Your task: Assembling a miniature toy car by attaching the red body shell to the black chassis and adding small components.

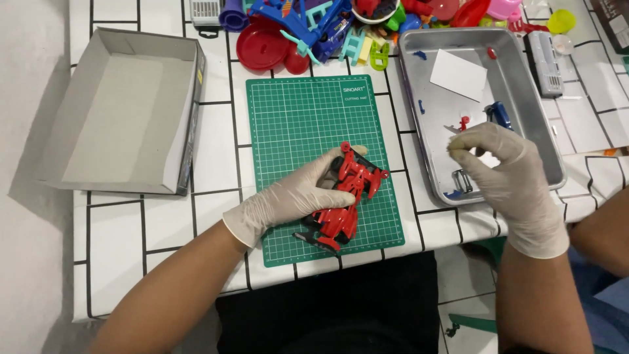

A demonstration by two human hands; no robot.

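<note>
A red and black toy race car (344,200) lies on a green cutting mat (295,124). My left hand (295,193), in a white glove, rests on the car's left side and holds it down on the mat. My right hand (501,167), also gloved, hovers over the near part of a metal tray (419,72). Its thumb and fingertips are pinched together near the upper left of the hand, on something too small to make out. In the tray lie a white card (458,74), a blue part (498,113), a small red part (464,121) and other little pieces.
An open grey cardboard box (124,111) stands at the left on the white table with black grid lines. A heap of coloured plastic toys (314,29) fills the far edge. A grey ribbed device (545,62) lies right of the tray. The table's front edge runs just below the mat.
</note>
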